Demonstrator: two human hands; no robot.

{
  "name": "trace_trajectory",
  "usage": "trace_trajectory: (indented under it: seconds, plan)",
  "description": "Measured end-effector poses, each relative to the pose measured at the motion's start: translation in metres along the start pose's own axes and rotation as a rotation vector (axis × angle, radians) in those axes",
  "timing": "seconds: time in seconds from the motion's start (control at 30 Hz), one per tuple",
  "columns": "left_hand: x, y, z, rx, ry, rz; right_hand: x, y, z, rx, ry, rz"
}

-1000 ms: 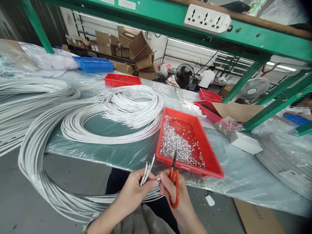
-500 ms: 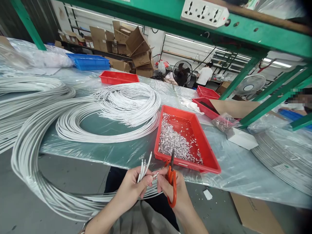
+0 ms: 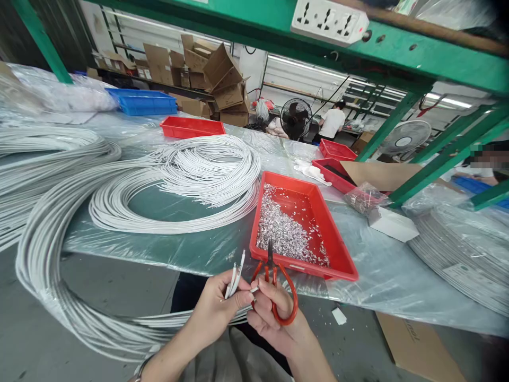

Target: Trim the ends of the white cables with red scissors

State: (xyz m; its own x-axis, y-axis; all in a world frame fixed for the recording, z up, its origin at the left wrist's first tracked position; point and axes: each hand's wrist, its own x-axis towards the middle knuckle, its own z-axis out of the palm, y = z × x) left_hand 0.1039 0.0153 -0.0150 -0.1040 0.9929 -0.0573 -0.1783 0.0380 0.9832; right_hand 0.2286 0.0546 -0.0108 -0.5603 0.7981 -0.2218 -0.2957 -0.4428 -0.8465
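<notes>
My left hand [image 3: 223,301] is closed around several white cables [image 3: 234,285], their ends sticking up above the fist. One cable end [image 3: 253,290] pokes out between its thumb and forefinger, and the fingertips of my right hand [image 3: 274,313] meet it there. Orange-handled scissors [image 3: 294,297] hang in my right hand, blades up. Just beyond both hands sits a red tray [image 3: 338,254] with a heap of small silvery scraps [image 3: 284,231]. From my left hand the cable bundle [image 3: 99,329] runs down and curves left up to the table.
Coiled white cables [image 3: 191,225] lie on the plastic-covered table [image 3: 159,249]. Farther back are a red tray [image 3: 193,127] and a blue tray [image 3: 145,102]. A green frame [image 3: 397,58] with a power strip [image 3: 329,21] spans overhead. On the right rests a white box [image 3: 393,224].
My right hand has turned, so the scissors now tilt left with their handles spread apart. Its fingertips have stayed by the cable end. My left hand has barely moved.
</notes>
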Motion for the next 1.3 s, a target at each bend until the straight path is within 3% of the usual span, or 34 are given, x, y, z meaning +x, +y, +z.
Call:
trace_trajectory:
  seconds: [0.13,0.37,0.53,0.63,0.77,0.9,0.97,1.0,1.07,1.1,1.2,1.3]
  plan:
    - [0.0,0.001,-0.002,-0.002,-0.045,-0.044,0.002,0.0,0.0,-0.078,0.021,-0.043]
    - [0.002,-0.003,-0.005,0.04,-0.106,-0.069,-0.001,-0.014,-0.003,-0.44,0.273,-0.356]
    - [0.0,-0.009,-0.007,0.133,-0.19,-0.045,0.017,-0.056,-0.032,-0.726,0.477,-0.524]
    - [-0.001,-0.013,-0.01,0.319,-0.214,0.006,0.032,-0.087,-0.052,-0.924,0.582,-0.595]
    - [-0.006,-0.017,-0.013,0.527,-0.201,0.008,0.043,-0.107,-0.068,-1.074,0.627,-0.612]
    - [-0.012,-0.009,-0.012,0.274,-0.297,0.018,0.032,-0.103,-0.065,-1.045,0.501,-0.607]
    - [-0.011,-0.002,-0.011,0.121,-0.266,0.009,0.016,-0.097,-0.058,-0.994,0.351,-0.58]
    - [-0.01,0.001,-0.01,0.067,-0.219,-0.002,0.006,-0.093,-0.055,-0.976,0.27,-0.548]
    - [-0.007,0.004,-0.008,0.002,-0.118,-0.017,-0.014,-0.084,-0.052,-0.864,-0.092,-0.366]
    - [-0.006,0.004,-0.007,-0.013,-0.079,-0.019,-0.024,-0.079,-0.051,-0.803,-0.177,-0.264]
    - [-0.004,0.001,-0.005,-0.016,-0.031,-0.017,-0.044,-0.066,-0.054,-0.859,-0.248,-0.132]
    - [-0.005,-0.002,-0.003,0.024,-0.039,0.007,-0.05,-0.061,-0.054,-1.028,-0.275,-0.095]
